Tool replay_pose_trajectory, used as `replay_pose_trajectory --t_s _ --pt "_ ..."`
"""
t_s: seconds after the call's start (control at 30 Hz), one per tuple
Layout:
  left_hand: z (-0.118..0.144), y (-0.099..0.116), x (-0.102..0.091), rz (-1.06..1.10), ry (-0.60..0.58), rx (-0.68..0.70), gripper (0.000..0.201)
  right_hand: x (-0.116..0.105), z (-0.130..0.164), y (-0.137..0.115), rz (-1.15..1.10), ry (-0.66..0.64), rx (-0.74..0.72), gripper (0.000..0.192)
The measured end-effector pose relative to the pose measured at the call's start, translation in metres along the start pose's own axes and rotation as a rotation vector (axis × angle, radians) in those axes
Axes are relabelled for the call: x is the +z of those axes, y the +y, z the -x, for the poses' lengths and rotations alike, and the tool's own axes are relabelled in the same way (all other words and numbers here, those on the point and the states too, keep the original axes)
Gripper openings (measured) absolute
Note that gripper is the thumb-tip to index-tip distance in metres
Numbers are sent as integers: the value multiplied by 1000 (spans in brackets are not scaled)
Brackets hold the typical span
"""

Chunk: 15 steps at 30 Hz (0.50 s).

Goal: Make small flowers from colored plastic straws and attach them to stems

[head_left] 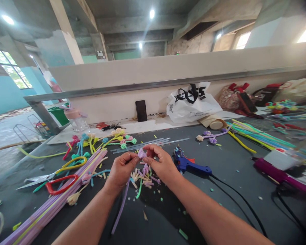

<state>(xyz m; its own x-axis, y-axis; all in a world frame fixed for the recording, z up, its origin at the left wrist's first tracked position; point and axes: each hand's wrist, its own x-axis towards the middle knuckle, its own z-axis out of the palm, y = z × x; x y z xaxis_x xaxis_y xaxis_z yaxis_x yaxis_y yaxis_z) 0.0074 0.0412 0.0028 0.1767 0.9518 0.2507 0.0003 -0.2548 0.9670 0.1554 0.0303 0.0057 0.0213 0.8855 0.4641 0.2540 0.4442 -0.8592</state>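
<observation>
Kid: Both hands pinch one tiny thing! The left hand [121, 169] and the right hand [161, 165] have their fingertips shut on a little purple flower [142, 153] made of fuzzy wire. It sits up between them, just over the table [219, 177].

Grown-up: And the long purple stem [120, 211]?

Kid: It hangs down from the left hand, toward us, and lies on the table.

Grown-up: What step is that, do you think?

Kid: I think the head is being curled and shaped. It looks small and not as full as the done flowers [122, 139] far off to the left.

Grown-up: What lies under the hands?

Kid: A pile of cut bits [144, 178], in many colours. Just right of the right hand is a blue glue gun [187, 164] with a black cord. Scissors [60, 182] with red handles lie to the left, next to a bunch of long wires [53, 207].

Grown-up: What would the next move need?

Kid: My guess is small, soft twists. One hand must hold the stem tight while the other bends the fuzzy tip round. Pull too hard and the curl may come undone.

Grown-up: Anything to watch out for?

Kid: The glue gun tip is near the right hand. It may be hot, but I can't tell.
</observation>
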Motion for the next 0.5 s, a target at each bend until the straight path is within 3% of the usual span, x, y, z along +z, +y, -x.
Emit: replay_pose_trajectory --t_s 0.23,0.37,0.5 --pt "0 -3 0 77 -69 -82 19 -2 -2 -2 -73 -18 34 27" --pt "-3 -9 2 134 81 -62 17 -1 -2 3 -266 26 104 46" --pt "-5 -12 4 85 257 48 15 4 1 8 -323 -15 283 27"
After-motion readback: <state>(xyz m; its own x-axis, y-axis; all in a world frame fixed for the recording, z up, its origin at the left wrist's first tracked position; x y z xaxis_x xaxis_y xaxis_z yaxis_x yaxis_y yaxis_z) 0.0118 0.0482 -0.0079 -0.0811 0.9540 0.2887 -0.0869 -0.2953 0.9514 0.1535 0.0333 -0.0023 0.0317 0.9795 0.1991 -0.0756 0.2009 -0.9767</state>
